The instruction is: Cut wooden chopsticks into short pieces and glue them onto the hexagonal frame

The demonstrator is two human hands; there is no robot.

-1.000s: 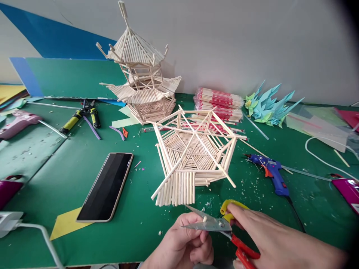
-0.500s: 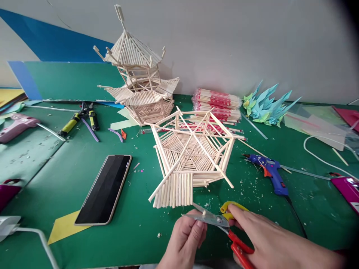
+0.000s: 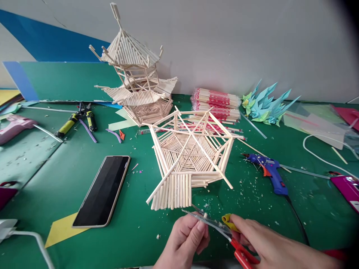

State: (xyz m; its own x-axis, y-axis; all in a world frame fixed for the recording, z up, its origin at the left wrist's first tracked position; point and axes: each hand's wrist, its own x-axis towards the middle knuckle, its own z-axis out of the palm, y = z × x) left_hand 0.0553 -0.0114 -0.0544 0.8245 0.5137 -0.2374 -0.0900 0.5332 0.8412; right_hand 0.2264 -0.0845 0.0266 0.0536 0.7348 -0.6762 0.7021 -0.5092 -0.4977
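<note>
My left hand (image 3: pixel 187 235) is closed in a pinch on a short wooden stick (image 3: pixel 205 215), whose pale tip pokes up between the scissor blades. My right hand (image 3: pixel 260 239) grips the scissors (image 3: pixel 221 228) by a yellow and a red handle, and the blades point left over my left fingertips. Just beyond the hands stands a six-sided frame (image 3: pixel 190 145) of wooden sticks with a woven-looking floor. A panel of stick pieces (image 3: pixel 171 190) slopes from its front left side. Most of the held stick is hidden by my fingers.
Behind rises a stick pagoda (image 3: pixel 131 74), beside packed stick bundles (image 3: pixel 215 101) and blue folded paper (image 3: pixel 270 104). A blue glue gun (image 3: pixel 266 170) lies right. At left are a phone (image 3: pixel 102 190), pliers (image 3: pixel 75 119) and a pink glue gun (image 3: pixel 17 129).
The scissor blades have drawn nearer together around the stick, and the handles have tilted. My right hand has shifted slightly down and right. The view has moved a little.
</note>
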